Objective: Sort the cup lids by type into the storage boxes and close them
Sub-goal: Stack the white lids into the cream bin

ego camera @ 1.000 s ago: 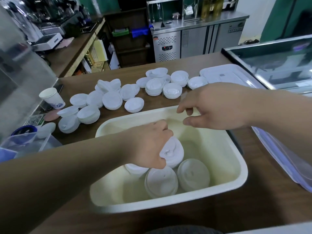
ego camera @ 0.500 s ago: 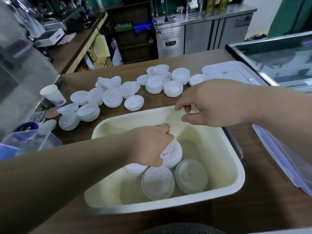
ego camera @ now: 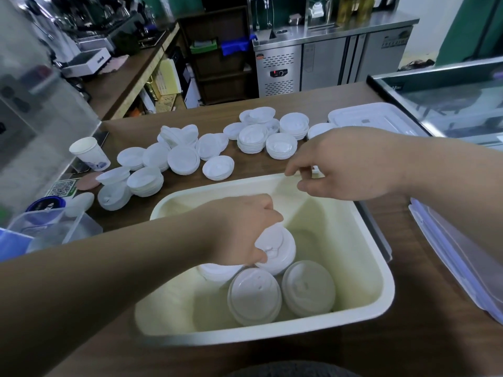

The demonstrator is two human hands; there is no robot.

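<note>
Hands [ego camera: 245,229] [ego camera: 351,164] over box [ego camera: 272,333], lids [ego camera: 280,248], wooden counter [ego camera: 424,338], fridge [ego camera: 326,61]

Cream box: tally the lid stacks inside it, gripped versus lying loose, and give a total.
Gripped lid stack, in the left hand: 1
Loose lid stacks in the cream box: 3
Total: 4

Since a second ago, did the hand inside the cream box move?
No. The left hand keeps gripping its lid stack at the same spot beside the flat lids in the box.
</note>
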